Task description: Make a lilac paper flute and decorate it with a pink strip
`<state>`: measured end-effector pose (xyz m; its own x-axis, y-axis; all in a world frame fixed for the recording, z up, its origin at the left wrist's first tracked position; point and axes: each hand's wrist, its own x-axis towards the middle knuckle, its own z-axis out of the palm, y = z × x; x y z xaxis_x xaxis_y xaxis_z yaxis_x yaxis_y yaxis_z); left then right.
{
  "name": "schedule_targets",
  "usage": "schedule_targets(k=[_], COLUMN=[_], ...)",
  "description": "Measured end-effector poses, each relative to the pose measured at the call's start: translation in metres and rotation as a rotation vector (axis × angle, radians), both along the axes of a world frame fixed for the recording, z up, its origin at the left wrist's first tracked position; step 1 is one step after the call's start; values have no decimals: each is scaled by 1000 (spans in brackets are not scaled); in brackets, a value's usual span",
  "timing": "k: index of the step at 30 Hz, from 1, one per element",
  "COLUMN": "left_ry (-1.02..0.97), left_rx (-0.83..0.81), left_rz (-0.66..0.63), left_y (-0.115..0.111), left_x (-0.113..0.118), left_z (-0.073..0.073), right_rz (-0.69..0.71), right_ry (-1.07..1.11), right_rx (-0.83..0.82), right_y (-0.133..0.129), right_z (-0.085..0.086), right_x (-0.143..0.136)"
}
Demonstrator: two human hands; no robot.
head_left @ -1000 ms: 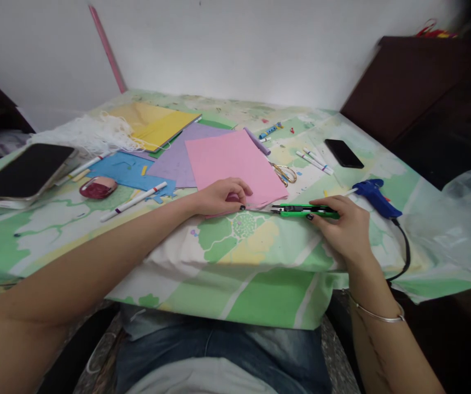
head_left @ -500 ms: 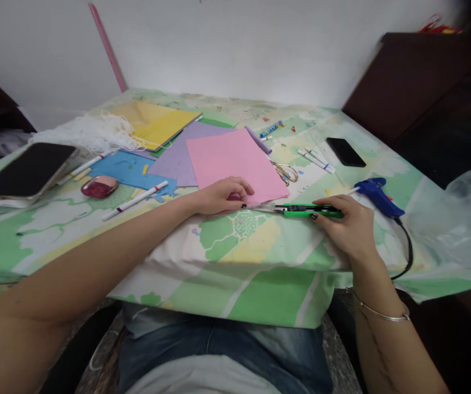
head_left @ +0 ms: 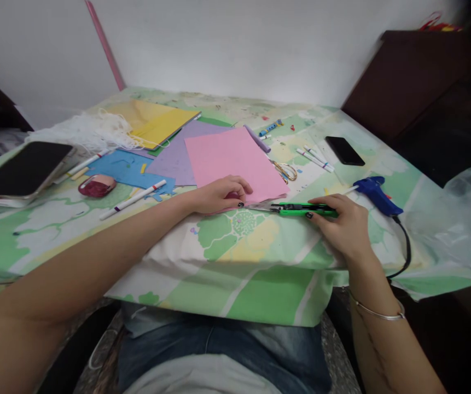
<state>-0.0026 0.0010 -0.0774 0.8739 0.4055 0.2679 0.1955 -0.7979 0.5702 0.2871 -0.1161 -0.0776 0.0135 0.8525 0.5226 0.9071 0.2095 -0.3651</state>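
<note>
**So: green cutter at the pink paper's edge**

Right now the green cutter (head_left: 303,208) lies flat on the table cloth (head_left: 260,241), near the front edge. Its thin blade sticks out to the left & points at the near edge of the pink paper (head_left: 231,161). The right hand (head_left: 344,227) is wrapped round the cutter's back end, fingers closed on it, thumb along the side. The left hand (head_left: 221,195) sits curled on the pink paper's near corner, fingertips pressing it down. Blade tip is just beside that hand; can't tell if they touch.

Under the pink paper is a purple sheet (head_left: 173,158), then a blue sheet (head_left: 126,167) w/ cut bits, & yellow sheets (head_left: 157,123) further back. Gold scissors (head_left: 284,172) lie just right of the pink paper. A blue glue gun (head_left: 377,194) is near the right hand, w/ its black cord going off the table. A black phone (head_left: 344,150) sits behind it, w/ white pens (head_left: 315,160) beside. On the left: a marker (head_left: 132,200), a red mouse (head_left: 97,186), a big phone (head_left: 24,169), white string (head_left: 87,131).
</note>
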Motion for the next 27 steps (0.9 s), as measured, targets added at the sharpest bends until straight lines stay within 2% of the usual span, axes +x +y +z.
schedule_targets(k=[27], left_ry=[20], left_rx=[5], left_rz=[9], left_y=[-3], left_x=[1], left_z=[2], right_rz=[5], right_ry=[3], right_rx=[-14], right_y=[-1], right_z=[0], right_x=[5])
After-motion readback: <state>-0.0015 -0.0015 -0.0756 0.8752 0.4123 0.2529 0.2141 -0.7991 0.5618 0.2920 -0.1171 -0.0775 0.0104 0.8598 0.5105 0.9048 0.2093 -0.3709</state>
